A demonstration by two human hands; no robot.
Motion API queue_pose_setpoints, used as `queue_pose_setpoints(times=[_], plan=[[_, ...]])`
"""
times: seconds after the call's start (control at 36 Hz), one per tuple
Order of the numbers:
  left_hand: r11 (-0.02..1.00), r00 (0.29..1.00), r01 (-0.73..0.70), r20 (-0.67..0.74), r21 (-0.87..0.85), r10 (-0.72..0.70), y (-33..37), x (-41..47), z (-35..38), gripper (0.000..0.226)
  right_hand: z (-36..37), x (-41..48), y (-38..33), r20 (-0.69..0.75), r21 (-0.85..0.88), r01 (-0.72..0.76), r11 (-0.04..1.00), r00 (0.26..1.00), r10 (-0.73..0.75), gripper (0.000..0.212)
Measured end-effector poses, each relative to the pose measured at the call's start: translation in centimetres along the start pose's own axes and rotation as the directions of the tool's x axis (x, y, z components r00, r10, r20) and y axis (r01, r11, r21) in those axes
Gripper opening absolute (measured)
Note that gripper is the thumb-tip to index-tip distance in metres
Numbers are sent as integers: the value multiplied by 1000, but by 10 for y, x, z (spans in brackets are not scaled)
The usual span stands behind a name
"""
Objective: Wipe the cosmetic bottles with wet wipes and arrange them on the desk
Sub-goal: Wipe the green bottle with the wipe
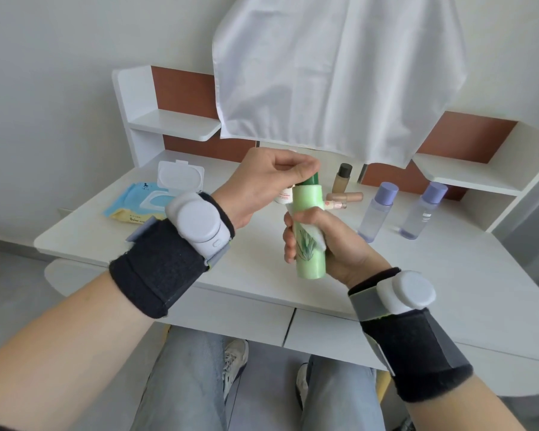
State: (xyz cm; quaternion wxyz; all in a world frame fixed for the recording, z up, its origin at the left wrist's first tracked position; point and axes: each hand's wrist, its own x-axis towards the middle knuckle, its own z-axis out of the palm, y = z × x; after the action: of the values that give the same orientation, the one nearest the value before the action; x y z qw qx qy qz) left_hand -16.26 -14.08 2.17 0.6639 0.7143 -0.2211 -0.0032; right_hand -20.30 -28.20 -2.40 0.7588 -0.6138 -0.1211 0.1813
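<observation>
A light green bottle [309, 200] with a dark green cap and a leaf print is held upright above the white desk [237, 262]. My left hand [262, 185] pinches its cap from above. My right hand [333, 244] grips the body, with a white wet wipe [317, 233] pressed between fingers and bottle. Behind stand two clear bottles with purple caps [377, 209] [423, 209], and a beige foundation bottle [342, 180]. Small tubes [346, 197] lie beside it. A white-and-red small bottle [283, 196] is partly hidden by my left hand.
An open pack of wet wipes [147, 202] lies at the desk's left, lid up. A white cloth [339, 73] hangs over the back of the desk. White side shelves [175, 124] [467, 175] flank it. My knees are under the desk's front edge.
</observation>
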Motion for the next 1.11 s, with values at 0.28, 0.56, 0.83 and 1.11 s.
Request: queue_pose_setpoints(times=[0.28,0.56,0.83,1.11], plan=[[948,988,-16,-141,318,64,4,-1,16,22,11,11,-19,-312,-374,136,918,913,-262,14],[989,993,2,-120,149,16,10,-4,14,19,8,4,-20,-207,-226,69,972,971,-118,20],[992,994,14,-109,-124,-28,13,8,-3,23,-5,-9,-1,159,174,-51,983,987,23,23],[984,980,15,-194,-180,-51,-14,9,6,21,-2,-4,6,-26,-124,-50,991,999,47,14]])
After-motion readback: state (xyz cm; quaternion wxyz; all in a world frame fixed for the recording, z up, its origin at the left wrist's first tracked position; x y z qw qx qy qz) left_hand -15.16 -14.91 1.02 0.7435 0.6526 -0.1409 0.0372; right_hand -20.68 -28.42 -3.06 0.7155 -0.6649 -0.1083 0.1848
